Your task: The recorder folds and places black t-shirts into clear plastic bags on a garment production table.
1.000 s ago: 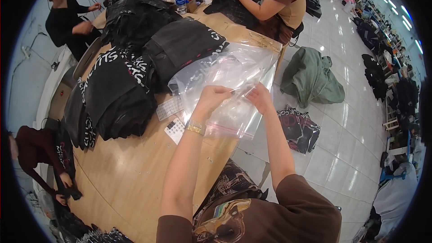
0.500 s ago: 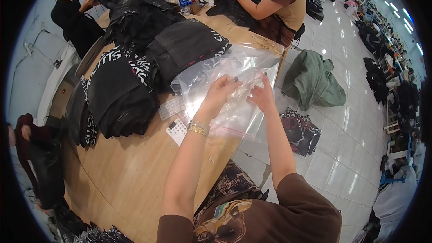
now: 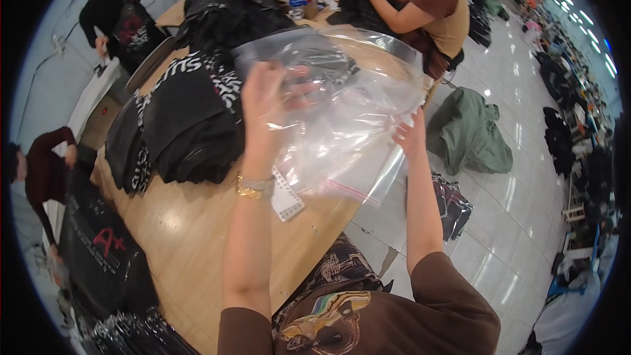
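Note:
A large clear plastic bag (image 3: 348, 125) is spread between my two hands above the table's corner. My left hand (image 3: 266, 95) is at its left side, with fingers blurred by motion against the plastic, so their grip is unclear. My right hand (image 3: 411, 133) is closed on the bag's right edge, fingers bent over the plastic. Under the bag's lower left part, a white printed card (image 3: 286, 198) lies on the wooden table (image 3: 190, 236). Through the film, a folded black garment (image 3: 315, 59) shows dimly.
Stacked black printed garments (image 3: 190, 125) fill the table's left side. A green cloth heap (image 3: 468, 131) and a bagged black garment (image 3: 450, 204) lie on the tiled floor to the right. People work at the far side (image 3: 434, 13) and left (image 3: 108, 20). A bottle (image 3: 297, 3) stands at the back.
My hands have moved apart, the left one leftward and up, the right one slightly right. The plastic bag has spread wider and now covers the folded garment behind it.

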Demonstrator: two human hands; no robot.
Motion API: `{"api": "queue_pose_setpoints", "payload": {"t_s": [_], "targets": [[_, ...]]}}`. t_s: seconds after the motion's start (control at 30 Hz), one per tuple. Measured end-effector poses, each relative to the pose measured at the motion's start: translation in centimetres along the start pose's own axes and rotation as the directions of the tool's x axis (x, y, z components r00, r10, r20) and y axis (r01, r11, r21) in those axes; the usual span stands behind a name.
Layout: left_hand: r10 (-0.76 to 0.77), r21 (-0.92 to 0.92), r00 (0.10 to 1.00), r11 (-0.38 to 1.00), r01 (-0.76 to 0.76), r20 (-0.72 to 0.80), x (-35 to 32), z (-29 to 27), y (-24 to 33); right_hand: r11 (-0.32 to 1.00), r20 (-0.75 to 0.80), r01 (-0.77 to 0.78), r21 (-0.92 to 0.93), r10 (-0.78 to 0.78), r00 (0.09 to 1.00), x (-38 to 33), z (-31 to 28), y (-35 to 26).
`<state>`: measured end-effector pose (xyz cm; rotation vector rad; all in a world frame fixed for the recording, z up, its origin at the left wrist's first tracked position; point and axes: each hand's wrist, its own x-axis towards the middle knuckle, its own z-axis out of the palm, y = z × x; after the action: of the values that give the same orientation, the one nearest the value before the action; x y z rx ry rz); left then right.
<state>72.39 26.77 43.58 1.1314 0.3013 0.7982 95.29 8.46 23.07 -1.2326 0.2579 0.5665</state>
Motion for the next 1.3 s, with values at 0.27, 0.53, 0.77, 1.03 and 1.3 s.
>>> {"api": "queue_pose_setpoints", "payload": {"t_s": [0.27,0.53,0.77,1.03,1.3], "targets": [[0.257,0.107,0.831,0.966,-0.235,-0.493,-14.3,-22.7,9.5,0.861,-0.115,0.454,-0.229,-0.487,0.866,2.8,-3.6,0.5],[0.851,0.803,-0.19,0.526,0.281,-0.49,-38.4,-24.9,20.7,0.449,0.458,0.887,-0.108,-0.77,0.445,-12.4,17.1,0.2],[0.831,0.917,0.504,-0.363,0.167,0.237,-37.8,-21.8,12.5,0.444,0.712,0.824,-0.351,-0.445,0.543,-10.2,32.8,8.5],[0.263,0.985,0.95,0.028,0.168,-0.17,-29.3,-18.1,-7.0,0.281,0.591,0.664,-0.693,-0.306,0.746,-12.0,37.0,10.7],[-0.331,0.857,0.926,0.409,0.314,-0.182,-24.4,-15.2,-6.3,0.648,0.654,0.457,-0.61,0.085,0.752,-10.8,37.9,8.8]]}}
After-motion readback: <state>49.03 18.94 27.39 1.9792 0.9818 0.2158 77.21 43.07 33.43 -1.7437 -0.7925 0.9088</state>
